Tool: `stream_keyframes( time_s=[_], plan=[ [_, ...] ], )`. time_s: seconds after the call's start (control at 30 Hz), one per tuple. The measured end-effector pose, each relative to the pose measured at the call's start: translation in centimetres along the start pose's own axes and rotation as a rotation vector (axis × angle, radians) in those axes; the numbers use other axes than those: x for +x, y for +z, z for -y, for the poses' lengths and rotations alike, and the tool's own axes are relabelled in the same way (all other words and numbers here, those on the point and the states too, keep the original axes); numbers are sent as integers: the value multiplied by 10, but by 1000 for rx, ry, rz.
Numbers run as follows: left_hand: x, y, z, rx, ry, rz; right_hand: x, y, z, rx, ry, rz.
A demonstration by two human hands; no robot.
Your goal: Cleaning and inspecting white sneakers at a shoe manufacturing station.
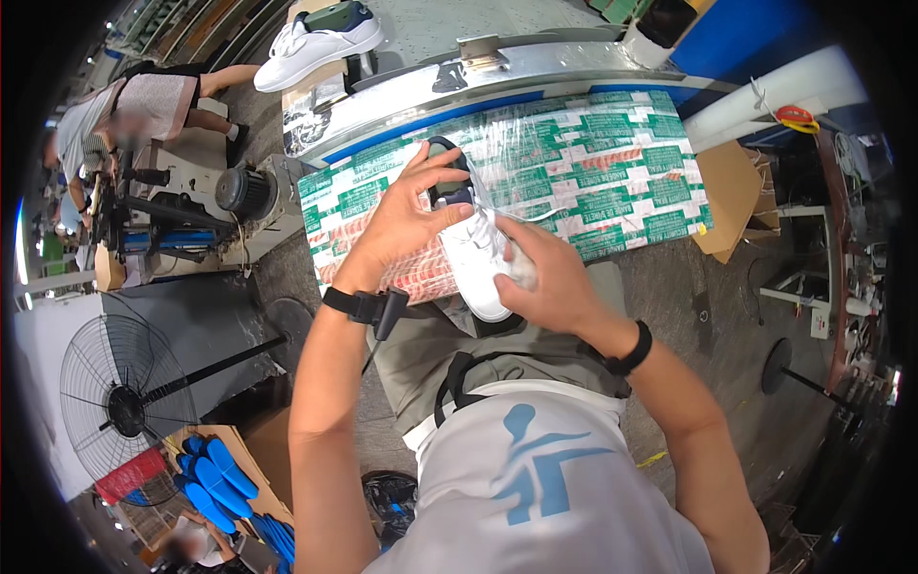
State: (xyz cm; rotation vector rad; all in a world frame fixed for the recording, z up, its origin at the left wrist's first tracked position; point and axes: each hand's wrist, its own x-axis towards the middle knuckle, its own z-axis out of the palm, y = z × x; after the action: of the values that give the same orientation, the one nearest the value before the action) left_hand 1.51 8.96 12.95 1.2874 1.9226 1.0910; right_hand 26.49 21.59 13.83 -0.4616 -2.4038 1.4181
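A white lace-up sneaker (475, 273) with a dark lining is held over the near edge of a board covered in green, white and red printed tape, its toe toward me. My left hand (406, 215) grips it by the collar, thumb near the tongue and fingers around the heel end. At the shoe's right side, my right hand (550, 277) is closed on a small pale wad (521, 266), pressed close to the upper; its exact kind is unclear. A loose white lace end (545, 216) sticks out to the right above that hand.
Past the taped board (631, 172) runs a metal-edged conveyor (535, 65), with another white sneaker (320, 50) at its left. A floor fan (124, 411) and blue insoles (215, 478) are at left. Another person (143, 105) is at far left. Cardboard (727, 201) stands at right.
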Motion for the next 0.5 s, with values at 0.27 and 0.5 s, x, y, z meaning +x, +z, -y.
stream_keyframes(
  time_s=[0.27,0.5],
  plan=[
    [1,19,17,-110,-24,-180,2,-4,-11,-364,-274,86],
    [0,18,17,-148,-8,-232,-68,-28,28,-338,-90,271]
  ],
)
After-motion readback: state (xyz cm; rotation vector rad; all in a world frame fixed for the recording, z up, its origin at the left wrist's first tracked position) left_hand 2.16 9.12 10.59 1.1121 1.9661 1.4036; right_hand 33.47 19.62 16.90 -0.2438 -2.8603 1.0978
